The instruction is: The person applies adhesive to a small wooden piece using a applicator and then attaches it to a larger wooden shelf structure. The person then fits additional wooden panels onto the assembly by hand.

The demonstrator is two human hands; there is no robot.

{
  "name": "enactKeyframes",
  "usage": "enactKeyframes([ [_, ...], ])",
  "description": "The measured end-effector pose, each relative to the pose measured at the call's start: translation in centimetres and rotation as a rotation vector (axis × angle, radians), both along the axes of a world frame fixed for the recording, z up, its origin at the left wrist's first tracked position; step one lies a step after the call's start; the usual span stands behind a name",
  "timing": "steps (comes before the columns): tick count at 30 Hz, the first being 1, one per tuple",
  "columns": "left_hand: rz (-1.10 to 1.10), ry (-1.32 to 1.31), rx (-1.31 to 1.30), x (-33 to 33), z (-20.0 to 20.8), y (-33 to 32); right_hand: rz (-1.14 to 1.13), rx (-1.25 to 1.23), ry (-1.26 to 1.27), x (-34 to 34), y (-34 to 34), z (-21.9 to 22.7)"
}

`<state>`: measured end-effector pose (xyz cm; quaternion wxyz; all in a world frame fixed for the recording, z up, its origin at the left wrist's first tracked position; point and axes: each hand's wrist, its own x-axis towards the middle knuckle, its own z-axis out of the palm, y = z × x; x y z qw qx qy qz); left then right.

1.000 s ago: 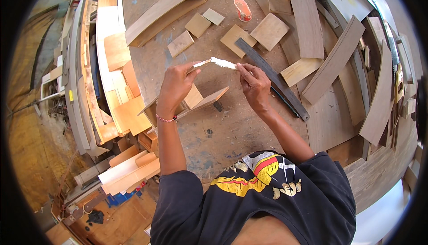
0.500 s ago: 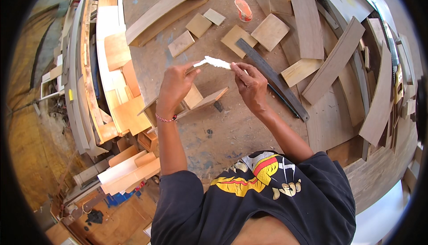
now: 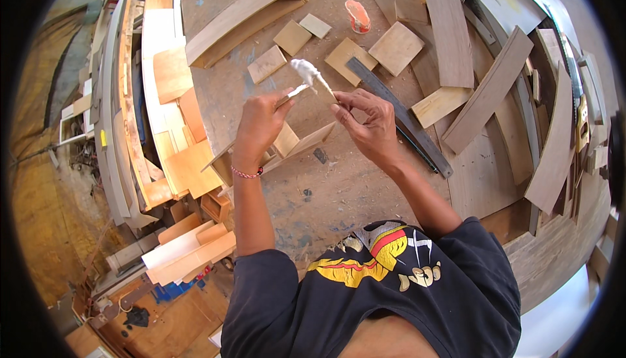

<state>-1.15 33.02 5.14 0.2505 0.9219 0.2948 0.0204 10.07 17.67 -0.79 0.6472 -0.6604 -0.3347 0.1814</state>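
Observation:
My right hand [image 3: 370,128] pinches a thin wooden stick [image 3: 327,90] between thumb and fingers. A thick lump of white paste [image 3: 305,71] coats the stick's far end. My left hand [image 3: 258,126], with a braided band on its wrist, is closed on a narrow white-smeared strip [image 3: 297,91], whose tip meets or nearly meets the paste. Its material is too small to make out. Beneath and beside my left hand stands a small wooden frame with dividers [image 3: 310,141], partly hidden by the hand and forearm.
An orange-rimmed tub [image 3: 357,16] stands at the far side of the worktable [image 3: 313,201]. Square wood blocks [image 3: 396,48] and a dark metal bar [image 3: 401,118] lie nearer. A long wooden box [image 3: 244,19] sits far left; several boards [image 3: 489,94] are piled at right.
The pasted stick has tilted, its coated end now pointing up, away from me and leftward. My right hand has turned slightly. The left strip has come away from level with the stick.

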Motion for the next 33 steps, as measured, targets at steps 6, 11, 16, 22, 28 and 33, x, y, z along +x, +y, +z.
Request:
enactKeyframes([
  [6,-0.014,0.004,0.007,-0.1,-0.3,0.3,0.12,-0.063,-0.107,0.2,0.5,0.0],
  [11,0.017,-0.026,-0.011,-0.3,-0.2,0.3,0.067,-0.109,-0.171,0.2,0.9,-1.1],
  [16,-0.002,-0.037,0.036,-0.4,0.4,0.1,0.053,-0.257,-0.059,0.4,1.1,-3.0],
  [22,0.045,0.011,0.03,-0.3,0.7,-0.1,-0.015,-0.265,-0.068,0.5,1.2,-4.3],
  [28,-0.008,-0.113,0.046,-0.9,-0.5,-0.1,-0.085,-0.154,-0.251,0.9,1.0,-1.9],
  [33,-0.032,-0.087,0.019,-0.8,-0.8,-0.4,-0.085,-0.179,-0.347,0.5,1.5,-1.2],
])
